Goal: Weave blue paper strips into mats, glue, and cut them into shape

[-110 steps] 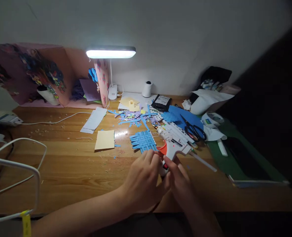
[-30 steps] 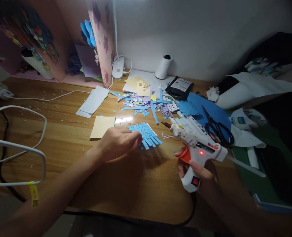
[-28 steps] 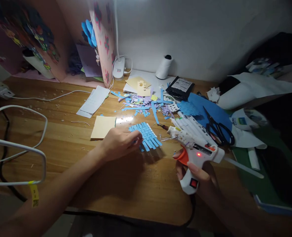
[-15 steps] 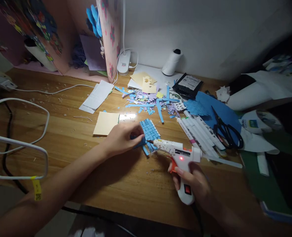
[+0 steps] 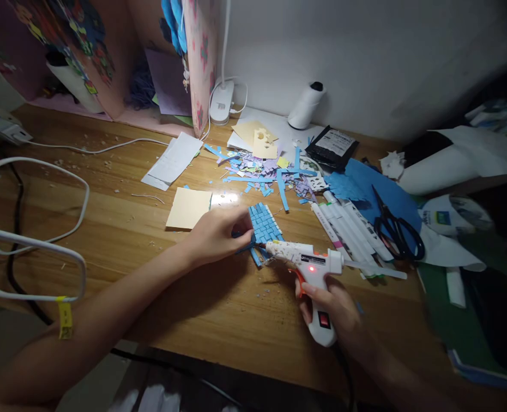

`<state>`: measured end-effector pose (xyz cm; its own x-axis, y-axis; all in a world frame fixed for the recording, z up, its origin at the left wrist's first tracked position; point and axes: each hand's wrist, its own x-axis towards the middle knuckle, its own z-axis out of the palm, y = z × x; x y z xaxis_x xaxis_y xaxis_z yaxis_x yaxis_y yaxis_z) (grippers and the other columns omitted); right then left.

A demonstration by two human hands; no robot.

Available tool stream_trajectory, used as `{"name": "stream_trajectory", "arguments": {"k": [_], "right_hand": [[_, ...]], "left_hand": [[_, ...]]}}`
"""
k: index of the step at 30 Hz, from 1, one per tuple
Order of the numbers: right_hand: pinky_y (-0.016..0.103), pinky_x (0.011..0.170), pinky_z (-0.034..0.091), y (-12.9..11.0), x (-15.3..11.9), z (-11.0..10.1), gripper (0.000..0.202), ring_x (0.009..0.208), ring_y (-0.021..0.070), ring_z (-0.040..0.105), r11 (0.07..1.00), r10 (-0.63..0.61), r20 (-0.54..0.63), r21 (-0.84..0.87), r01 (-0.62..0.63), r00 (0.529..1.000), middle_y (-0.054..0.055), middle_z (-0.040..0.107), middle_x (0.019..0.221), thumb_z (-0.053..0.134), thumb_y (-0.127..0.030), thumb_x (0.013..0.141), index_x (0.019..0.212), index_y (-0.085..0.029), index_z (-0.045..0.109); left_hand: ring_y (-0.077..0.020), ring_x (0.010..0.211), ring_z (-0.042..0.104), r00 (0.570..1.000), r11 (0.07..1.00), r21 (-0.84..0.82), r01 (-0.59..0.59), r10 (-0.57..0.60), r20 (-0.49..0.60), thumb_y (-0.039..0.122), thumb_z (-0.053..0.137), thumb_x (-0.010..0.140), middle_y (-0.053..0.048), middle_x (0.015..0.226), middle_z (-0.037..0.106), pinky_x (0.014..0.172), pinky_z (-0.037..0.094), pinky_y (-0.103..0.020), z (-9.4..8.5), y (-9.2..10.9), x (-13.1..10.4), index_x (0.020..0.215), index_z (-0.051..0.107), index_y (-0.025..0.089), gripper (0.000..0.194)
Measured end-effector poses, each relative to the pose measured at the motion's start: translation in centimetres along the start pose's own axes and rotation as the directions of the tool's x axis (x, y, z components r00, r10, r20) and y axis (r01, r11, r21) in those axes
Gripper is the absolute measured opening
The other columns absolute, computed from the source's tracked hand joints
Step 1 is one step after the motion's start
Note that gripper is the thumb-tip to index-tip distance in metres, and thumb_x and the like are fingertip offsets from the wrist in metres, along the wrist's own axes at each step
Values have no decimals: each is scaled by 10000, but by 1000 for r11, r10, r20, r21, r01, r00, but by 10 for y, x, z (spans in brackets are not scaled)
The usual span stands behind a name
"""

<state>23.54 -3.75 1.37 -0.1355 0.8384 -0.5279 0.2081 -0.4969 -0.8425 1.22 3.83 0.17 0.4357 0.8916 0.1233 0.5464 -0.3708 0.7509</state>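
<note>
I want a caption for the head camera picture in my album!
White glue gun in the grip of the right hand, nozzle close to the woven blue paper that the left hand holds.

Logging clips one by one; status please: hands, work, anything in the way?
Left hand pinching woven blue paper at its edge. Right hand holding glue gun, nozzle at paper. Possible obstruction: left fingertips, near nozzle.

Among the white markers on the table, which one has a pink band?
The leftmost marker, on the edge toward the left hand; no pink band shows on the other markers.
</note>
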Motion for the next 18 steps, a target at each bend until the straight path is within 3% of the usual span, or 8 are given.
{"name": "stream_trajectory", "arguments": {"k": [14,18], "right_hand": [[223,429,363,7,6,-6,342,420,109,467,1000,-12,83,-15,14,996,-30,503,449,518,-490,777,651,-172,501],[200,407,328,7,7,-9,334,399,90,426,1000,-16,111,1,16,994,-41,508,444,509,-492,786,742,-162,535]], "left_hand": [[-111,662,573,1000,999,50,-18,18,8,167,525,785,-20,749,635,599,448,-234,-1,4,-1,793,557,164,32],[-111,657,561,1000,994,103,-23,21,15,171,535,789,-17,745,630,582,423,-230,-2,6,0,778,553,161,23]]}}
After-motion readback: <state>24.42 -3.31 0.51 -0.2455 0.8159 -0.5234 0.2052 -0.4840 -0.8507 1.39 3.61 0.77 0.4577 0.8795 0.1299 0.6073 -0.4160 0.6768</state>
